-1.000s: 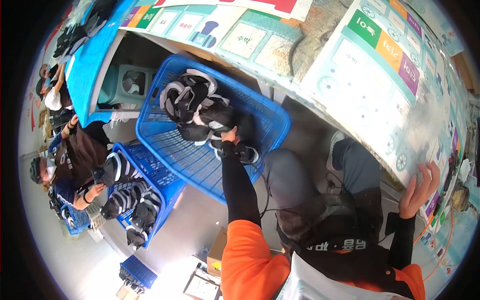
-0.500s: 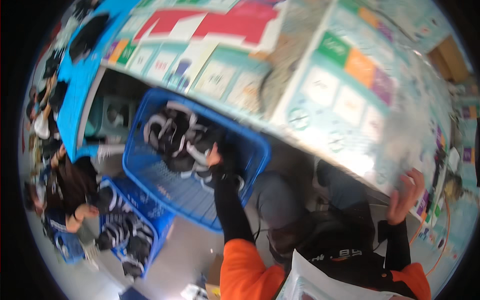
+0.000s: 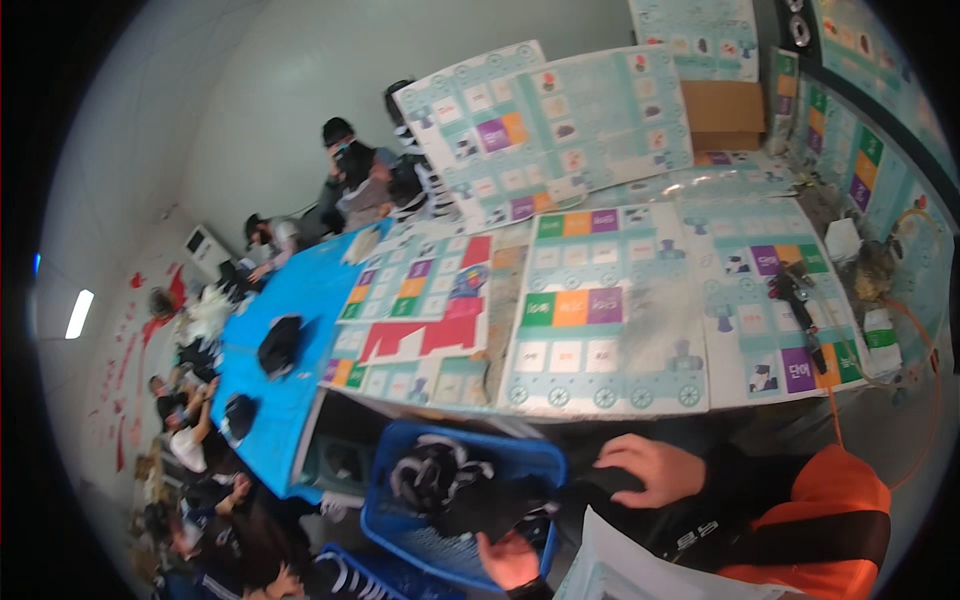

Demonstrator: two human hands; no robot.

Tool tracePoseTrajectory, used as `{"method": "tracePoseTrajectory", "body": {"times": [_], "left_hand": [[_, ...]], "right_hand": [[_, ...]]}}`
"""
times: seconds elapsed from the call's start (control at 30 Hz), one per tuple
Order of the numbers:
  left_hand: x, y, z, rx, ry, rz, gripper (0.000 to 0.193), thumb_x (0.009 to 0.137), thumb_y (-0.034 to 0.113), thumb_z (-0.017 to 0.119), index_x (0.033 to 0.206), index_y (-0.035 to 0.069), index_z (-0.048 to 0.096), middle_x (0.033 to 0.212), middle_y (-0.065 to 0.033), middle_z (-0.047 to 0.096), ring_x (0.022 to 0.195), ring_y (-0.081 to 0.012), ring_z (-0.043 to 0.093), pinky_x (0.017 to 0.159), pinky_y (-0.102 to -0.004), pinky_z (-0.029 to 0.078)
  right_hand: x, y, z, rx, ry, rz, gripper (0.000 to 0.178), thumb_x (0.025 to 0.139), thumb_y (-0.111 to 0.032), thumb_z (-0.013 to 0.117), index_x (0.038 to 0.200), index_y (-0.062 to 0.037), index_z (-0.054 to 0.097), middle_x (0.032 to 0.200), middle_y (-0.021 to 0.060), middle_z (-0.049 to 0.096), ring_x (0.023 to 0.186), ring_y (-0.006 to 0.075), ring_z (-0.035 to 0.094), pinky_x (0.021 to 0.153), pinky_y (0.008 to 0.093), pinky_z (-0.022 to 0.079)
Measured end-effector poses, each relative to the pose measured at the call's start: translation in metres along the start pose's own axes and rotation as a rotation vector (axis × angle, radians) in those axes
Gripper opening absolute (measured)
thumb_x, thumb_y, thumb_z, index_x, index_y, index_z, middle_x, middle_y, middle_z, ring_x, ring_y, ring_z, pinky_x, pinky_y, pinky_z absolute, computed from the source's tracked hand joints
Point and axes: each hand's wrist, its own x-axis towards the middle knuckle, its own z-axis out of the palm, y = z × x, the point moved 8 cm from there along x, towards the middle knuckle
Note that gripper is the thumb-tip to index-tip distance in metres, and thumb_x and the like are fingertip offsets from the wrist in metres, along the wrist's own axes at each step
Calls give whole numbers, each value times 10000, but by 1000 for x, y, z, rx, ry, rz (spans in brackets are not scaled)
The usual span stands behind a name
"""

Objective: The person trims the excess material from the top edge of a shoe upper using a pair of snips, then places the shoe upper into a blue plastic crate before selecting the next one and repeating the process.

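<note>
A blue plastic basket (image 3: pixel 400 530) stands below the table's front edge, piled with black cloth items (image 3: pixel 440 470) with pale grey edging; their exact kind is hard to make out. At the basket's near right side my left hand (image 3: pixel 510 560) is closed at the lower edge of a dark cloth piece (image 3: pixel 490 508), its grip partly hidden. To the right and a little higher, my right hand (image 3: pixel 655 470) hovers in front of the table edge. Its fingers are curved and apart from the thumb, with nothing seen between them.
Printed sheets cover the table (image 3: pixel 640 310); a black tool (image 3: pixel 795 310) lies on its right. A blue-topped table (image 3: pixel 250 390) with a black cap-like item (image 3: pixel 280 345) extends left. Several people sit along it. Another blue basket (image 3: pixel 390 575) is at lower left. An orange hose (image 3: pixel 835 415) hangs right.
The view has swung up, showing more of the table and the far wall. My left hand has come to the basket's near side; my right hand has left the table's right edge.
</note>
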Motion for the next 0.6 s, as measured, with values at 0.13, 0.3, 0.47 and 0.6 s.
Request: {"method": "tracePoseTrajectory", "body": {"times": [0.13,0.3,0.47,0.6], "left_hand": [[-45,-31,21,-161,-198,-185,304,1081,281,568,1170,30,714,1149,-110,780,941,-193,750,793,-325,603],[-96,-32,22,452,-31,-104,244,1065,249,601,1186,48,671,862,-103,729,816,-247,715,640,-324,515],[-142,1,105,1786,-258,973,592,842,194,856,1338,-21,616,1241,-228,625,1134,-385,610,977,-449,498],[-100,-17,21,1548,-173,618,287,923,115,765,1183,-3,731,1145,-164,728,977,-294,722,892,-373,559]], "right_hand": [[18,-24,71,3,-167,-45,873,829,-322,841,1583,-146,436,1601,221,357,1295,374,583,939,404,584],[10,-5,119,-45,-103,22,551,885,-106,669,1428,-159,595,1280,90,652,798,348,728,694,413,613],[-26,25,130,155,-1,83,441,880,-66,625,1316,-124,649,1107,143,712,885,388,714,760,446,601],[-37,41,132,294,-163,233,339,877,-84,656,1215,-91,671,1105,169,705,1051,401,676,900,460,550]]}}
